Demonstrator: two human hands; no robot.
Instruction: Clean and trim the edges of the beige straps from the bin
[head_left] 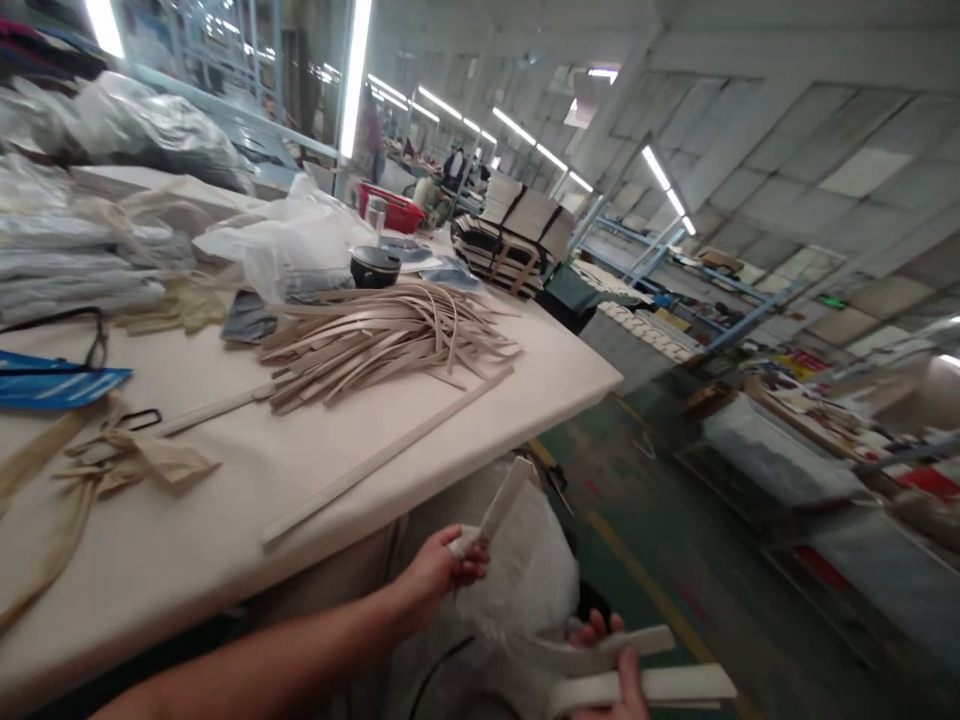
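Note:
Beyond the table's near edge, my left hand [442, 570] is closed around a flat pale strip [507, 498] that points up and away from me. Lower and to the right, my right hand [622, 682] pinches more flat pale strips [686, 684], their ends sticking out to the right. Both hands are over a translucent plastic bag [525, 570]. A tangled pile of thin beige strips [390, 335] lies on the white table [225, 410], and one single strip [390, 455] rests alone near its edge. Motion blurs the picture somewhat.
On the table's left are plastic-wrapped bundles [67, 260], a blue packet [60, 380] and tan straps [142, 455]. Behind the pile stand a dark round container [375, 266], a red basket [397, 212] and stacked bundles [510, 235]. A loaded workbench [810, 470] is across the green floor [637, 510].

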